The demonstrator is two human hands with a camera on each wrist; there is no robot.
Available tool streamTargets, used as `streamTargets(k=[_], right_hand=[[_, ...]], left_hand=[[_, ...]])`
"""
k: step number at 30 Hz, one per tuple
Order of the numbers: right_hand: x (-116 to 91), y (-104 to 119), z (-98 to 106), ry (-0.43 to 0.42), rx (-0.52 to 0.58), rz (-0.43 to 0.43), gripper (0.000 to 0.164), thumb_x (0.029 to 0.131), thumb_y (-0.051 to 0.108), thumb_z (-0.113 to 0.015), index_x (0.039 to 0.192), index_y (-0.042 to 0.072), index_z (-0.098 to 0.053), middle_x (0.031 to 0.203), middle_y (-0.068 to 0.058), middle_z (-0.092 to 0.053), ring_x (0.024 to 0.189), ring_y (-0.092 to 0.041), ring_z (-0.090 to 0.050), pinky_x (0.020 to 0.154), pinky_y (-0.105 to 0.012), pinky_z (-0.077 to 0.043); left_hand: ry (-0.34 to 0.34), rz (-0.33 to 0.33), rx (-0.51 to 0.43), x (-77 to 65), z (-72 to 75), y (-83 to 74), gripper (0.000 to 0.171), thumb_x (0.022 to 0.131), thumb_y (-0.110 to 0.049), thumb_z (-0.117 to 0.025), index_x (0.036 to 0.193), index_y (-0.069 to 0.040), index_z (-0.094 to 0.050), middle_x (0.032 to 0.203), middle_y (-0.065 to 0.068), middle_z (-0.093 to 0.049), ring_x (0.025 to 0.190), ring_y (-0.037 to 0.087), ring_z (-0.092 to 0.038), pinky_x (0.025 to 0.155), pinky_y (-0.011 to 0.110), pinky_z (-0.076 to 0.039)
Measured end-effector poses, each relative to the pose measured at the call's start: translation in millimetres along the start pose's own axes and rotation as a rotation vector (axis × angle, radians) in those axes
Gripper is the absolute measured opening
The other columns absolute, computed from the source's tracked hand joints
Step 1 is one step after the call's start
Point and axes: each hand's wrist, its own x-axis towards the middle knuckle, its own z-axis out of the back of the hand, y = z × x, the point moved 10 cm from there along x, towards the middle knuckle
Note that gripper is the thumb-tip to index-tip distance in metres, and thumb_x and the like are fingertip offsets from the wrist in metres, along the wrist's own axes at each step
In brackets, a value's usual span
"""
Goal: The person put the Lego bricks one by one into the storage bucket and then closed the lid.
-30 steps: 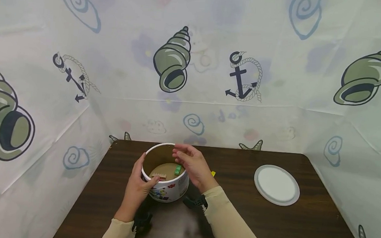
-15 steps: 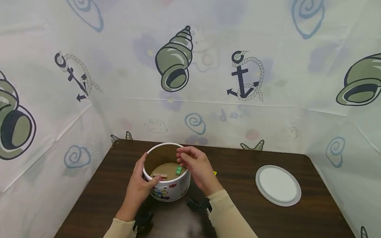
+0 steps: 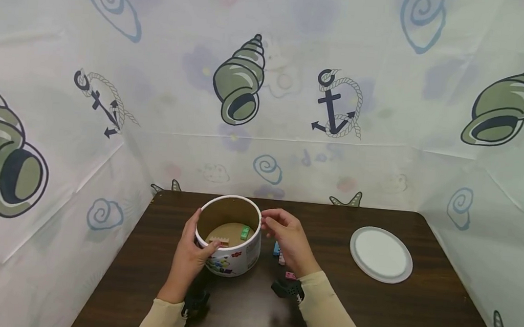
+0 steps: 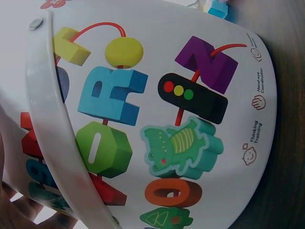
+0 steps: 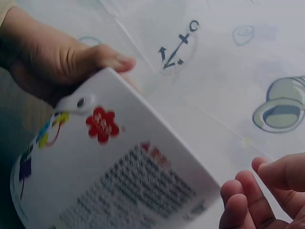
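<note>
A white round bucket (image 3: 235,265) with printed pictures stands tilted toward me on the table. My left hand (image 3: 189,260) grips its left side, thumb over the rim. Inside lie a green block (image 3: 245,232) and a tan toothed piece (image 3: 220,241). The wrist view on the right shows my right hand (image 5: 276,195) beside the bucket wall (image 5: 152,148), fingers loosely bent with nothing between them. Just beyond that hand are a blue block (image 3: 276,249), a pink block (image 3: 281,258) and a darker pink block (image 3: 290,275).
A round white lid-like disc (image 3: 381,254) lies on the right of the dark wooden table (image 3: 361,315). Patterned cloth (image 3: 289,171) encloses the back and both sides. A white handle strap (image 4: 45,95) crosses the bucket's outside in the left wrist view.
My right hand has moved from over the bucket's opening to just outside its right rim, uncovering blue and pink blocks on the table. The left hand keeps its grip.
</note>
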Motion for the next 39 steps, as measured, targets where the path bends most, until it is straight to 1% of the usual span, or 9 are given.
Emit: streamTargets(k=[5, 7, 11, 14, 17, 20, 25, 29, 39], right_hand=[[-5, -12, 25, -0.058, -0.038, -0.021, 0.025, 0.108, 0.014, -0.067, 0.130, 0.003, -0.073, 0.124, -0.017, -0.072, 0.111, -0.030, -0.069, 0.093, -0.038, -0.056], [-6, -18, 36, -0.084, -0.054, -0.034, 0.022, 0.108, 0.015, -0.067, 0.127, 0.006, -0.075, 0.122, -0.016, -0.073, 0.112, -0.034, -0.069, 0.096, -0.042, -0.055], [-10, -30, 57, -0.119, -0.064, -0.052, 0.021, 0.108, 0.015, -0.068, 0.126, 0.006, -0.075, 0.117, -0.010, -0.073, 0.116, -0.040, -0.067, 0.094, -0.039, -0.055], [-14, -39, 71, -0.133, -0.067, -0.068, 0.023, 0.108, 0.017, -0.068, 0.128, 0.008, -0.075, 0.124, -0.014, -0.071, 0.120, -0.042, -0.064, 0.095, -0.036, -0.055], [-18, -48, 84, -0.149, -0.066, -0.097, 0.023, 0.108, 0.019, -0.068, 0.129, 0.010, -0.075, 0.133, -0.018, -0.067, 0.126, -0.044, -0.061, 0.103, -0.042, -0.054], [-19, -57, 97, -0.166, -0.083, -0.126, 0.028, 0.108, 0.020, -0.069, 0.133, 0.009, -0.073, 0.140, -0.019, -0.064, 0.126, -0.041, -0.061, 0.106, -0.042, -0.053], [-19, -76, 117, -0.205, -0.127, -0.126, 0.032, 0.107, 0.018, -0.070, 0.136, 0.003, -0.071, 0.138, -0.024, -0.065, 0.111, -0.031, -0.066, 0.091, -0.030, -0.056], [-21, -95, 126, -0.216, -0.145, -0.125, 0.029, 0.108, 0.013, -0.068, 0.133, 0.000, -0.072, 0.127, -0.023, -0.068, 0.103, -0.024, -0.068, 0.084, -0.028, -0.057], [-19, -103, 125, -0.185, -0.236, -0.083, 0.020, 0.107, 0.012, -0.070, 0.124, 0.005, -0.076, 0.114, -0.018, -0.071, 0.097, -0.026, -0.068, 0.081, -0.027, -0.060]], left_hand=[[0.004, 0.012, 0.002, -0.5, 0.1, 1.3, 0.107, 0.091, -0.023, -0.090, 0.175, -0.025, -0.024, 0.177, 0.014, -0.029, 0.152, 0.043, -0.042, 0.119, 0.062, -0.040], [0.003, 0.012, 0.008, -0.5, 0.1, 1.0, 0.107, 0.091, -0.023, -0.089, 0.175, -0.025, -0.023, 0.177, 0.014, -0.029, 0.152, 0.043, -0.042, 0.118, 0.063, -0.041], [0.003, 0.004, 0.006, -0.9, 0.4, -1.0, 0.106, 0.092, -0.021, -0.089, 0.175, -0.023, -0.024, 0.177, 0.014, -0.030, 0.152, 0.045, -0.042, 0.117, 0.063, -0.042], [0.001, -0.001, 0.003, -1.7, 1.1, -2.6, 0.106, 0.091, -0.022, -0.090, 0.175, -0.022, -0.025, 0.177, 0.013, -0.031, 0.153, 0.043, -0.042, 0.119, 0.063, -0.041], [0.005, -0.005, 0.007, -1.7, 0.8, -3.4, 0.106, 0.092, -0.022, -0.089, 0.175, -0.021, -0.025, 0.177, 0.013, -0.031, 0.153, 0.041, -0.042, 0.119, 0.062, -0.040], [0.001, 0.001, 0.003, -1.3, 0.9, -2.3, 0.105, 0.092, -0.022, -0.089, 0.175, -0.022, -0.025, 0.177, 0.013, -0.031, 0.152, 0.043, -0.042, 0.120, 0.063, -0.039], [-0.006, 0.001, 0.001, -1.5, 1.3, -2.4, 0.105, 0.091, -0.019, -0.089, 0.175, -0.021, -0.025, 0.177, 0.013, -0.030, 0.153, 0.044, -0.041, 0.122, 0.063, -0.037], [0.004, -0.002, 0.012, -1.7, 1.2, -3.9, 0.106, 0.091, -0.018, -0.089, 0.175, -0.021, -0.024, 0.177, 0.014, -0.031, 0.153, 0.041, -0.042, 0.120, 0.060, -0.040], [-0.001, 0.007, -0.009, -2.1, 2.3, -3.3, 0.105, 0.091, -0.024, -0.090, 0.175, -0.024, -0.026, 0.176, 0.012, -0.032, 0.152, 0.037, -0.043, 0.114, 0.024, -0.038]])
